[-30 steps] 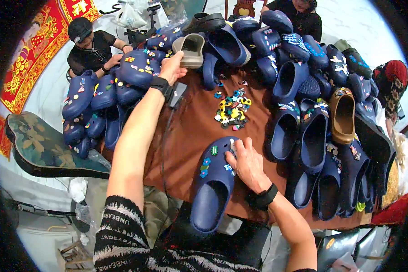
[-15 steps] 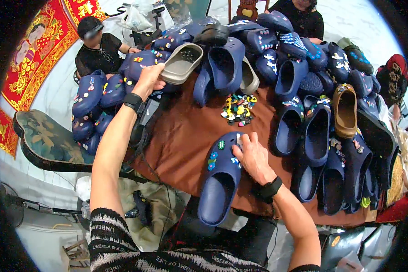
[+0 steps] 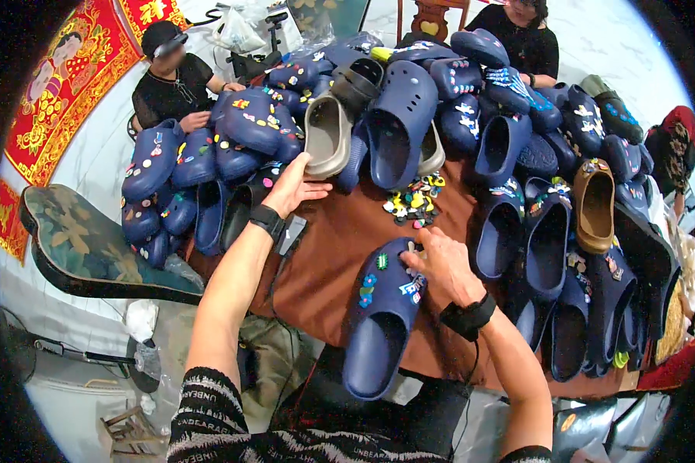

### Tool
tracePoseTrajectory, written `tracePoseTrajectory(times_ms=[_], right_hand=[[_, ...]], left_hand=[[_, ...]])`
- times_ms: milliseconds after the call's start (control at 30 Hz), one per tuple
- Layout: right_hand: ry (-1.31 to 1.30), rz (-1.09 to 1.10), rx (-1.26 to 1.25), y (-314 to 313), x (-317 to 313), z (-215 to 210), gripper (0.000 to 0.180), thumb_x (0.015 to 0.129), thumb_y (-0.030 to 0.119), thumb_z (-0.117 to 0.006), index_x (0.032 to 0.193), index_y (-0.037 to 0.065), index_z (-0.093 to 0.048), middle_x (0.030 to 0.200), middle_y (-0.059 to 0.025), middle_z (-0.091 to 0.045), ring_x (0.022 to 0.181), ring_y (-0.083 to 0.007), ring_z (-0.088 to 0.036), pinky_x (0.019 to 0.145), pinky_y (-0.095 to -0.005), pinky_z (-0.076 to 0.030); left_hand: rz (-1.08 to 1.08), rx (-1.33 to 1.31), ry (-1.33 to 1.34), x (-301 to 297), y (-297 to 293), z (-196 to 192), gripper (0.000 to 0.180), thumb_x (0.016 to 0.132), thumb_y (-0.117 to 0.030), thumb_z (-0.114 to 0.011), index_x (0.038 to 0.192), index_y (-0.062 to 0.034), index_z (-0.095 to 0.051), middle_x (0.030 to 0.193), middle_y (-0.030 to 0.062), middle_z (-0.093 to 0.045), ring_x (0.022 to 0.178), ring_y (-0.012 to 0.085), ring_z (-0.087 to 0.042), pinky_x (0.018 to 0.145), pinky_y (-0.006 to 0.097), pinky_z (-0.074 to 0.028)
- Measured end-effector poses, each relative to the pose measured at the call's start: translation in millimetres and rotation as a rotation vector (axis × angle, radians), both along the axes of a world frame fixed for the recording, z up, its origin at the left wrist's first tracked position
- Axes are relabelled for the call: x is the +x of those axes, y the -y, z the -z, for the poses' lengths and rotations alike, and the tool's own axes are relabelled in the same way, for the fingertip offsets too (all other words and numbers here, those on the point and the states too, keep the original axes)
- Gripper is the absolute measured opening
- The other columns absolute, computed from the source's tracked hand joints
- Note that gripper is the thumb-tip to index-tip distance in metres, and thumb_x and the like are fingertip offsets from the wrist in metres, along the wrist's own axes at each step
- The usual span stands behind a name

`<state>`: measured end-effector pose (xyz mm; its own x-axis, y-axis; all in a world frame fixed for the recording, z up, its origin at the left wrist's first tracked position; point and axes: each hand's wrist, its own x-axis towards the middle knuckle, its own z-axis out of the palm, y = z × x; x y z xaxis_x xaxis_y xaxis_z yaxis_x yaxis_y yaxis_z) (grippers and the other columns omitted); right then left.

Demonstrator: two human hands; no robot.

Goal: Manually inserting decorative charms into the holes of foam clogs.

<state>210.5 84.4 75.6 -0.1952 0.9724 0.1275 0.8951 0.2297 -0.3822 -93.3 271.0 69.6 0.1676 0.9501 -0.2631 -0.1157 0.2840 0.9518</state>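
My left hand (image 3: 297, 187) is at the heel of a grey clog (image 3: 327, 139), which leans on the pile. Its thumb touches the clog's edge; the other fingers stretch out below it, apart. In front of me a navy clog (image 3: 378, 343) lies toe away, with a green charm, blue flower charms and a white charm on its upper. My right hand (image 3: 448, 266) is at the right of its toe, thumb and forefinger curled together; what they pinch is too small to name. Just beyond the toe lies a heap of colourful shoe charms (image 3: 415, 199) on the brown cloth (image 3: 324, 255).
Navy clogs (image 3: 247, 123) are heaped at the left and back; more clogs, with a brown one (image 3: 594, 204), line the right. A cable (image 3: 274, 297) runs down the cloth's left side. Two people sit across the table. A chair back (image 3: 93, 239) stands at the left.
The grey clog has swung more upright and moved right, against the pile; my left hand has slid to its heel and its fingers have spread. My right hand has shifted slightly at the toe.
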Motion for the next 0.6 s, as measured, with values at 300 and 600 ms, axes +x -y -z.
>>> tracePoseTrajectory(times_ms=[300, 600], right_hand=[[-0.495, 0.283, 0.096, -113, 30, 16, 0.049, 0.087, 0.04, -0.069, 0.113, 0.0, -0.058, 0.102, -0.0244, -0.069, 0.095, -0.0402, -0.067, 0.084, -0.0489, -0.051], [-0.307, 0.231, -0.349, -137, -12, -17, 0.084, 0.08, 0.07, -0.064, 0.1, -0.012, -0.064, 0.097, -0.0302, -0.069, 0.096, -0.0423, -0.069, 0.086, -0.0489, -0.052]], left_hand=[[-0.451, 0.761, -0.754, 9, -17, -4, 0.054, 0.087, -0.021, -0.062, 0.134, 0.0012, -0.048, 0.134, 0.0218, -0.049, 0.129, 0.0361, -0.044, 0.109, 0.044, -0.036], [-0.08, 1.387, -1.158, 66, -41, -77, 0.058, 0.082, -0.014, -0.062, 0.138, -0.0062, -0.049, 0.141, 0.0191, -0.046, 0.133, 0.0371, -0.043, 0.113, 0.045, -0.035]])
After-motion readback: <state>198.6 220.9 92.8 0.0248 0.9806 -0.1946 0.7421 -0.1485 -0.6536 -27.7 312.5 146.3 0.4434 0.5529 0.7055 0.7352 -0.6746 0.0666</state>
